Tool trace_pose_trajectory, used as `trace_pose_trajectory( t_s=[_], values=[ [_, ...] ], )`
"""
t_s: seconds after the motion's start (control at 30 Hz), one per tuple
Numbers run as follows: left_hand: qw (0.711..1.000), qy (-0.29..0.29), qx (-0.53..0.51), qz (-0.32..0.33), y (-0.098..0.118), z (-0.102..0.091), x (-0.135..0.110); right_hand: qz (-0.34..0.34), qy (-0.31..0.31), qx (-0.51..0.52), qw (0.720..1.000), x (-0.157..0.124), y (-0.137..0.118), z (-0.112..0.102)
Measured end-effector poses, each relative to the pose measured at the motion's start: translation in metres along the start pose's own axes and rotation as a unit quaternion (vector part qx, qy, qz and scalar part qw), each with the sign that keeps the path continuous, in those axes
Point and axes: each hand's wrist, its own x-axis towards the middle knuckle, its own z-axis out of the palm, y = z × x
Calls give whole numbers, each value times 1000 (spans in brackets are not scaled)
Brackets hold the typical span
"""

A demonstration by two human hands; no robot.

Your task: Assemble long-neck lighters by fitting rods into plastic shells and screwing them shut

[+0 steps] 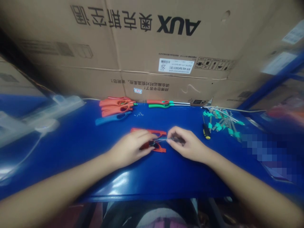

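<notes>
The blue table (180, 180) bears red casings (158, 131), orange handles (108, 111) and green-ended tubes (218, 127).

Tall cardboard wall (137, 47) closes off the far side; we read its black print upside down. Glossy blue tabletop (190, 180) spreads before us, pale glare pooling near, left of centre. Far right, we note a blue bar (263, 89) slanting against the cardboard.

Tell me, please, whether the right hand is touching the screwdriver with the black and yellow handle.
Apart. The head view shows blue tabletop between the right hand and the screwdriver.
</notes>
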Motion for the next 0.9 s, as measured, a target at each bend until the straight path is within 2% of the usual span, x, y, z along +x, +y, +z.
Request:
trace_pose_trajectory(
  t_s=[0.2,0.5,0.63,0.9],
  values=[
    [1000,2,3,10,2,-1,0,2,-7,1,1000,0,0,1],
    [999,28,-8,28,6,-4,3,-42,-14,-5,999,-4,-7,2],
    [998,44,-39,9,7,-5,5,-68,-17,-8,998,-5,-11,1],
    [983,42,-169,-53,13,-1,7,-120,-5,-50,991,-5,-7,0]
  ],
)
